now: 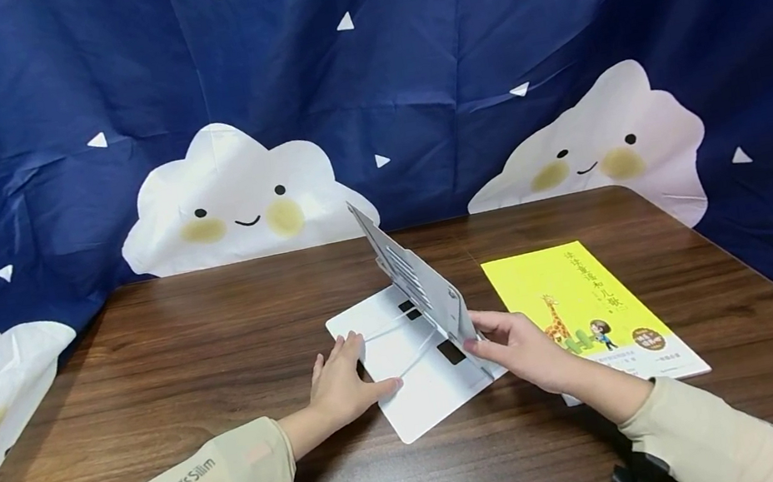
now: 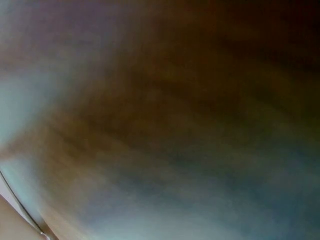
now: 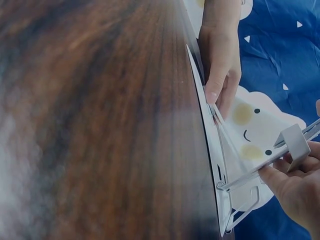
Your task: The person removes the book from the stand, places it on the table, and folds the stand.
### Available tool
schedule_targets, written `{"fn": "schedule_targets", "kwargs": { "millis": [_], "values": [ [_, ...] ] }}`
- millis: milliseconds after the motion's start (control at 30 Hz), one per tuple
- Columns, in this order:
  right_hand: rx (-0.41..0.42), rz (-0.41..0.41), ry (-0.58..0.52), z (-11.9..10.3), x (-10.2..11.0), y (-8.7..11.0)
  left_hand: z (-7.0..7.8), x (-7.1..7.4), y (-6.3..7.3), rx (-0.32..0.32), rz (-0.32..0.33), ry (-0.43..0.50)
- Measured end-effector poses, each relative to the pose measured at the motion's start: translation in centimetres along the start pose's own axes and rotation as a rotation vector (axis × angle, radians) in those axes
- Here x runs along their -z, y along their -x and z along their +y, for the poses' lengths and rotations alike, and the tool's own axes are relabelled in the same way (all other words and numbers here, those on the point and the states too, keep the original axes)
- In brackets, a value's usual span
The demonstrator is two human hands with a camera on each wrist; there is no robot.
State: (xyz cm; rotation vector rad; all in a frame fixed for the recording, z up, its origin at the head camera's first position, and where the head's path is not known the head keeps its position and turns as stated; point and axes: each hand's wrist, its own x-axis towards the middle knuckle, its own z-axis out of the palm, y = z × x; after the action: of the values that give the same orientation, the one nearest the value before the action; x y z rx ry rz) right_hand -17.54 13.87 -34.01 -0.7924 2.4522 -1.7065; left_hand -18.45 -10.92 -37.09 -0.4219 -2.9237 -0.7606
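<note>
A white metal book stand (image 1: 412, 401) lies on the table with its slotted back panel (image 1: 430, 276) raised at a slant. Thin wire rods (image 1: 415, 354) run across its flat base. On the left edge of that base rests my left hand (image 1: 344, 382), thumb and fingers spread apart. My right hand (image 1: 528, 345) pinches the near lower edge of the raised panel between thumb and fingers. From the right wrist, a bent metal lip (image 3: 294, 145) shows beside my right hand (image 3: 295, 192), and my left hand (image 3: 222, 70) touches the base. The left wrist view is blurred.
A yellow picture-covered book (image 1: 595, 309) lies to the right, partly behind my right forearm. The brown wooden table (image 1: 220, 343) ends at a dark blue cloth (image 1: 404, 61) with smiling clouds. A black object (image 1: 633, 480) sits under my right sleeve.
</note>
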Motion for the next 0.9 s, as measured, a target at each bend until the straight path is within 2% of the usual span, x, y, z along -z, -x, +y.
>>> {"fn": "schedule_targets", "kwargs": {
  "millis": [433, 900],
  "values": [
    [-0.027, 0.024, -0.011, 0.11, 0.18, 0.10, 0.01, 0.04, -0.01, -0.004, -0.008, -0.012],
    [-0.056, 0.043, -0.115, 0.31, 0.35, 0.21, 0.01, 0.20, 0.03, 0.005, -0.033, -0.020]
  ]
}}
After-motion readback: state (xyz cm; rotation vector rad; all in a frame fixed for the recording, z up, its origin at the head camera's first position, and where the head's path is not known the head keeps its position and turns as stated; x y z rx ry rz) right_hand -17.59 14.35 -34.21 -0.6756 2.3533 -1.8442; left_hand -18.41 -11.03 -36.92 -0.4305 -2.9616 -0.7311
